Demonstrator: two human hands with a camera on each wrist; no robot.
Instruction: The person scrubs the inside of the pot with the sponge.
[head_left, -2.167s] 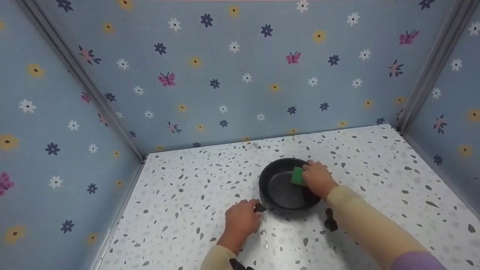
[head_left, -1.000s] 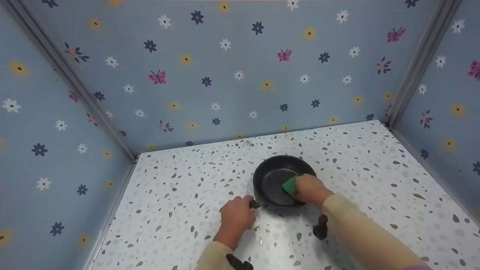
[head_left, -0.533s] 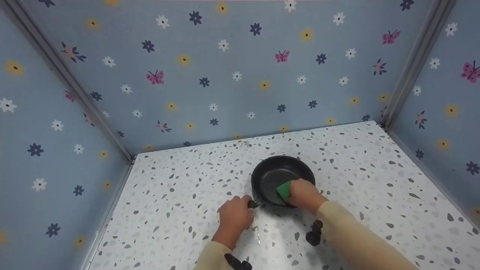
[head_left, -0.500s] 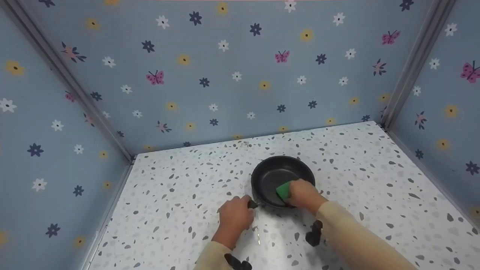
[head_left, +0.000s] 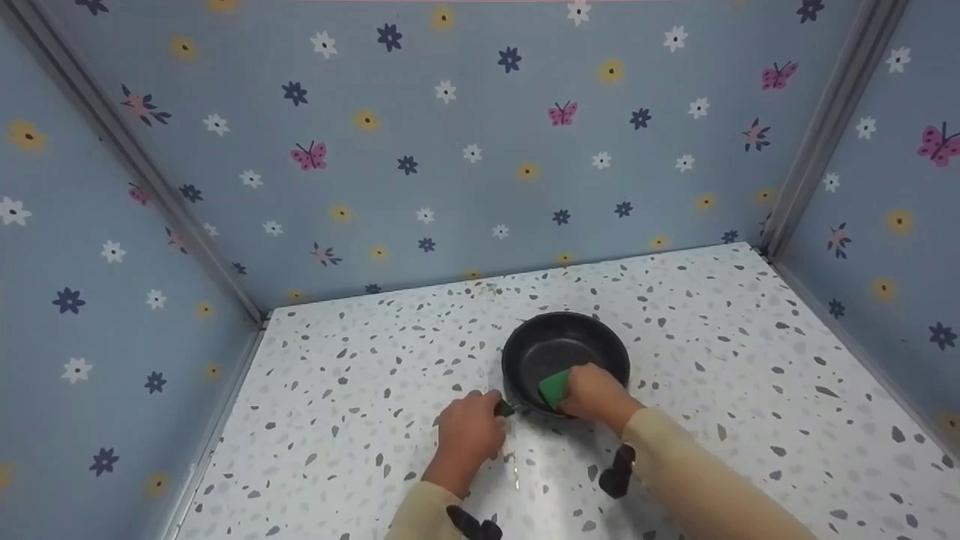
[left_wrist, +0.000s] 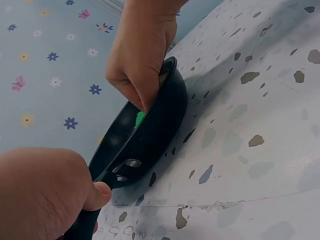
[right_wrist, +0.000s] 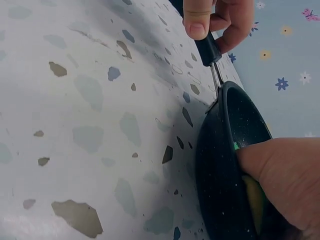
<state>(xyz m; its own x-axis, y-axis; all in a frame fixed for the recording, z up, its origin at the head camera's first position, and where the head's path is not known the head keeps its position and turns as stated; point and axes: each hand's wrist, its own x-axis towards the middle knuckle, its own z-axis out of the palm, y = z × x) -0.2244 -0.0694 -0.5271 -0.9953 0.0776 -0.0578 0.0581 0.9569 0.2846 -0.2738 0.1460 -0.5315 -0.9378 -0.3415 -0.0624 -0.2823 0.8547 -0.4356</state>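
Note:
A black frying pan (head_left: 551, 349) rests on the speckled white tabletop, right of the middle in the head view. My left hand (head_left: 469, 431) grips its black handle (right_wrist: 206, 50), thumb and fingers wrapped round it. Inside the pan, my right hand (head_left: 598, 397) holds a green scouring sponge (head_left: 554, 388) against the near side, close to where the handle joins. A yellowish side of the sponge shows under the right hand in the right wrist view. In the left wrist view the right hand hides most of the sponge.
The speckled tabletop (head_left: 360, 390) stretches out on both sides of the pan. Blue panels (head_left: 450, 150) with flowers and butterflies stand at the back, left and right. Dark camera mounts (head_left: 617, 472) hang at both wrists, and a thin wet-looking streak shows near the left hand.
My right hand has swept the sponge from the pan's right side toward the near left, by the handle. The left hand keeps its grip. The head view has shifted slightly.

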